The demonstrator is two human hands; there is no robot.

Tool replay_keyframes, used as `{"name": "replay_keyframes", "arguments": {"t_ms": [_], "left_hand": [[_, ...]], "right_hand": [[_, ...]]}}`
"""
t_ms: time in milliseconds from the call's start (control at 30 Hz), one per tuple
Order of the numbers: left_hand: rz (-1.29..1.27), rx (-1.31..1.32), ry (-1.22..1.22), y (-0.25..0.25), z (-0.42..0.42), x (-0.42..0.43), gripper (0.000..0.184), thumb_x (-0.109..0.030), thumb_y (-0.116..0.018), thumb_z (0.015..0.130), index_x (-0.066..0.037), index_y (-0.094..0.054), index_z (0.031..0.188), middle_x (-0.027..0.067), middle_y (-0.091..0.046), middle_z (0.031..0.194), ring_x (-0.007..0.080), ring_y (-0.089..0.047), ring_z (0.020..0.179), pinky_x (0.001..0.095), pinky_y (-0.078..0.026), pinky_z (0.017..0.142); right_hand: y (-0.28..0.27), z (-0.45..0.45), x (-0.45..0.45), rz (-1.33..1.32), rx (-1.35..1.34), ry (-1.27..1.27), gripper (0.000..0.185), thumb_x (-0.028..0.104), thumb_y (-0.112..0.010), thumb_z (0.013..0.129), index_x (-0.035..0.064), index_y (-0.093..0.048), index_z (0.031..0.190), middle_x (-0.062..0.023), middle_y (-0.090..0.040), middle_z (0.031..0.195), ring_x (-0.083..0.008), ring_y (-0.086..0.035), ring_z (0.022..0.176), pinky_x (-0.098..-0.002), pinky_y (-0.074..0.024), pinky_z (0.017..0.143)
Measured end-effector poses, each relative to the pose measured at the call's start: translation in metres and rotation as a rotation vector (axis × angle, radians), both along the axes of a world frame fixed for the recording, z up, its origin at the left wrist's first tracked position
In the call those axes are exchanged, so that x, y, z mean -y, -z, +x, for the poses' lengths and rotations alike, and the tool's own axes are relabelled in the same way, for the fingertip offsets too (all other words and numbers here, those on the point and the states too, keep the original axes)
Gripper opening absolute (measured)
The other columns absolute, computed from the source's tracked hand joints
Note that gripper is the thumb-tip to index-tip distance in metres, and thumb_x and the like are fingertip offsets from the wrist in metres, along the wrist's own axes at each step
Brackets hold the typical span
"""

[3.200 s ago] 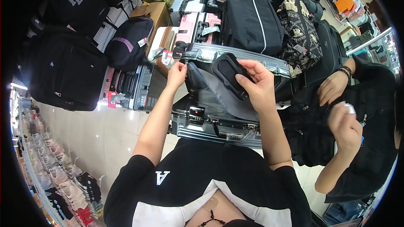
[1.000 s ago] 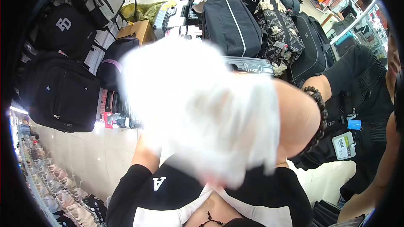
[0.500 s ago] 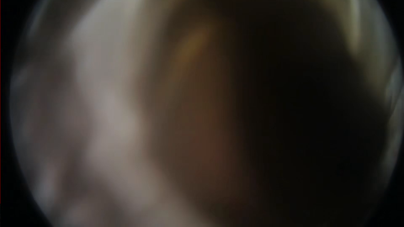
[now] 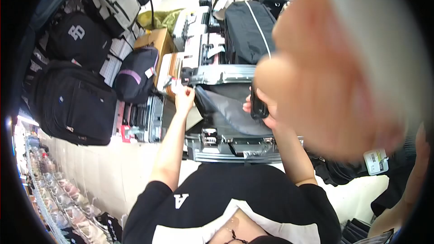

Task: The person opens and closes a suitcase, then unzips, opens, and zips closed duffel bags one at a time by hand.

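An open suitcase [image 4: 226, 153] with a metal frame and latches lies right in front of me. Its grey inner lining [image 4: 230, 110] shows below the silver-edged lid [image 4: 221, 76]. My left hand [image 4: 184, 97] is at the suitcase's left side by the lid corner, fingers curled; what they hold, if anything, I cannot make out. Over the right part of the suitcase, my right hand [image 4: 270, 108] is closed around a black handheld object [image 4: 259, 104], its kind unclear. A large blurred hand [image 4: 334, 77] of another person, very near the camera, hides much of the right side.
Backpacks [image 4: 70, 104] hang in a display on the left. More suitcases [image 4: 196, 45] and a black bag [image 4: 248, 31] stand beyond the open one. A tagged black item [image 4: 334, 169] lies at right. Another person's arm [image 4: 409, 190] shows at the right edge.
The earlier view was dark and smeared, almost wholly covered. Now the covering has shifted right, and my arms, the open suitcase and the shop can be seen.
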State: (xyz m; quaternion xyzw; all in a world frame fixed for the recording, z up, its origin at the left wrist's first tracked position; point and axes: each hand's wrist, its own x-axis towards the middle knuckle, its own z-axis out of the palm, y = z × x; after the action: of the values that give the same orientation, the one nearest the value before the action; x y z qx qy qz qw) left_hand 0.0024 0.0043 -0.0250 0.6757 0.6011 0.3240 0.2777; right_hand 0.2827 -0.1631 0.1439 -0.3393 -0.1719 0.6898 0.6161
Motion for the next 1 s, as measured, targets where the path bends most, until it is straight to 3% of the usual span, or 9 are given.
{"name": "replay_keyframes", "arguments": {"t_ms": [233,367,567,700,767,800,900,933,1000], "left_hand": [[0.082,0.027,-0.068,-0.029,0.003,-0.002,0.013,-0.015,-0.065,0.078,-0.002,-0.065,0.078,0.008,-0.065,0.066,0.0148,-0.063,0.061,0.0295,-0.049,0.06],[0.011,-0.025,-0.028,-0.027,0.006,0.0,0.014,-0.017,-0.063,0.077,-0.003,-0.064,0.079,0.0097,-0.065,0.07,0.0208,-0.063,0.066,0.0328,-0.049,0.063],[-0.049,-0.112,0.063,-0.029,0.003,-0.015,0.019,-0.02,-0.061,0.079,-0.002,-0.062,0.079,0.012,-0.064,0.071,0.0244,-0.063,0.068,0.0351,-0.048,0.065],[-0.349,0.19,-0.028,-0.036,0.002,0.0,0.02,-0.021,-0.057,0.084,-0.002,-0.059,0.083,0.0125,-0.064,0.072,0.0239,-0.063,0.07,0.0356,-0.048,0.066],[-0.154,0.043,0.054,-0.01,-0.002,-0.001,0.019,-0.024,-0.054,0.087,-0.005,-0.058,0.086,0.0142,-0.064,0.078,0.0302,-0.063,0.075,0.0402,-0.048,0.067],[-0.114,-0.065,0.063,-0.02,0.001,0.005,0.019,-0.024,-0.054,0.087,-0.006,-0.058,0.087,0.0149,-0.064,0.08,0.0324,-0.062,0.078,0.0418,-0.048,0.068],[-0.075,-0.201,0.075,-0.045,-0.001,0.011,0.02,-0.026,-0.055,0.086,-0.007,-0.058,0.087,0.016,-0.064,0.083,0.0356,-0.061,0.082,0.0448,-0.047,0.07],[-0.075,-0.213,0.078,-0.045,-0.002,0.009,0.02,-0.026,-0.055,0.086,-0.007,-0.058,0.087,0.0162,-0.064,0.084,0.036,-0.061,0.083,0.0454,-0.047,0.071],[-0.067,-0.195,0.082,-0.04,-0.004,0.005,0.019,-0.026,-0.055,0.086,-0.007,-0.058,0.087,0.0155,-0.065,0.083,0.0351,-0.061,0.082,0.0449,-0.047,0.07]], "right_hand": [[0.013,-0.004,0.002,-0.063,-0.048,-0.083,0.026,0.017,-0.057,0.09,-0.0022,-0.053,0.107,-0.0183,-0.064,0.089,-0.0283,-0.066,0.079,-0.0407,-0.0569,0.071],[0.014,-0.006,0.009,-0.066,-0.118,-0.118,0.023,0.018,-0.055,0.091,-0.0021,-0.054,0.102,-0.0194,-0.064,0.091,-0.0288,-0.066,0.079,-0.0406,-0.0569,0.07],[0.035,-0.011,-0.009,-0.056,0.251,-0.12,0.037,0.035,-0.053,0.091,0.0016,-0.052,0.106,-0.0178,-0.063,0.088,-0.0289,-0.066,0.074,-0.0427,-0.0562,0.07],[0.031,-0.016,-0.016,-0.08,-0.154,-0.218,0.049,0.047,-0.045,0.093,0.0017,-0.051,0.111,-0.0185,-0.062,0.09,-0.0302,-0.064,0.079,-0.048,-0.0538,0.075],[0.026,-0.02,-0.018,0.001,-0.255,-0.254,0.058,0.052,-0.035,0.095,0.0017,-0.049,0.12,-0.0202,-0.061,0.094,-0.0321,-0.064,0.083,-0.0525,-0.0509,0.081],[0.026,-0.022,-0.02,0.067,-0.203,-0.258,0.065,0.057,-0.028,0.094,0.0011,-0.047,0.123,-0.0197,-0.06,0.098,-0.0299,-0.063,0.085,-0.0485,-0.0514,0.081],[0.016,-0.034,-0.017,0.117,0.13,-0.092,0.062,0.054,-0.032,0.095,0.0016,-0.047,0.123,-0.0172,-0.06,0.099,-0.0273,-0.063,0.085,-0.0425,-0.0518,0.08],[0.005,-0.038,-0.015,0.31,0.346,-0.027,0.057,0.05,-0.04,0.094,0.0018,-0.046,0.125,-0.0139,-0.059,0.101,-0.0237,-0.061,0.087,-0.0365,-0.0504,0.078],[-0.021,-0.04,-0.01,0.652,1.247,0.318,0.061,0.046,-0.061,0.083,0.0009,-0.05,0.122,-0.0137,-0.058,0.101,-0.0251,-0.058,0.087,-0.0346,-0.048,0.075]]}}
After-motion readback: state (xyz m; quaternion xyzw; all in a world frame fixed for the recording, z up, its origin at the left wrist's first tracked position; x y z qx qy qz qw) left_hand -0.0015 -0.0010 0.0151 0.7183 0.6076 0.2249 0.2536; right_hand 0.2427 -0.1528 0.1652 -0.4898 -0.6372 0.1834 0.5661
